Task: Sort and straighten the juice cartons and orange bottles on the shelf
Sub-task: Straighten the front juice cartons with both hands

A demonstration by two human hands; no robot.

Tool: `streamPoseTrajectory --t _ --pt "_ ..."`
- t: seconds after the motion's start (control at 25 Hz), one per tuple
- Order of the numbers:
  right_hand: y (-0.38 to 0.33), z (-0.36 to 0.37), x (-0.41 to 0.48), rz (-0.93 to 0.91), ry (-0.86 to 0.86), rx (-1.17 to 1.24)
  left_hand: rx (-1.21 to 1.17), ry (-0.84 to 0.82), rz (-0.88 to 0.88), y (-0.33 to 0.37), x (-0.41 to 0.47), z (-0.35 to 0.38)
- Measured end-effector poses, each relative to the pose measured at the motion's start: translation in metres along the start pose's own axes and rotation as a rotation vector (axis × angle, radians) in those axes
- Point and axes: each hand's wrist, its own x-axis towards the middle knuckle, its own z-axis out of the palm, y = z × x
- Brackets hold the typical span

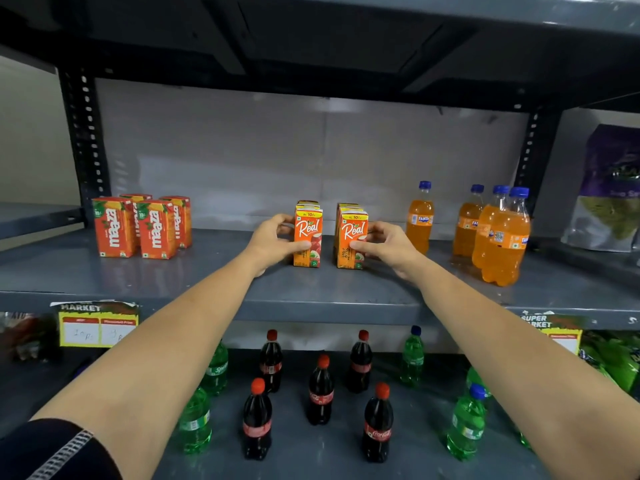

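Observation:
Two short rows of orange Real juice cartons stand upright in the middle of the grey shelf (207,278). My left hand (273,242) grips the front carton of the left row (308,233). My right hand (386,242) grips the front carton of the right row (353,237). A gap separates the two rows. Several red-orange Maaza cartons (142,225) stand grouped at the shelf's left. Orange Fanta bottles with blue caps stand at the right: one alone (419,220), then a tight cluster (495,233).
A purple and silver bag (609,188) stands on the neighbouring shelf at the far right. On the lower shelf are several cola bottles (320,393) and green soda bottles (467,424). Yellow price tags (98,327) hang on the shelf's front edge. Black perforated uprights flank the bay.

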Motion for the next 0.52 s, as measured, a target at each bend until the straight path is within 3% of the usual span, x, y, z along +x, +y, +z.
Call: streamPoseTrajectory --t 0.52 --pt "0.0020 0.0027 -0.0013 -0.019 -0.018 0.022 -0.013 -0.018 -0.009 -0.0025 -0.0027 -0.0073"
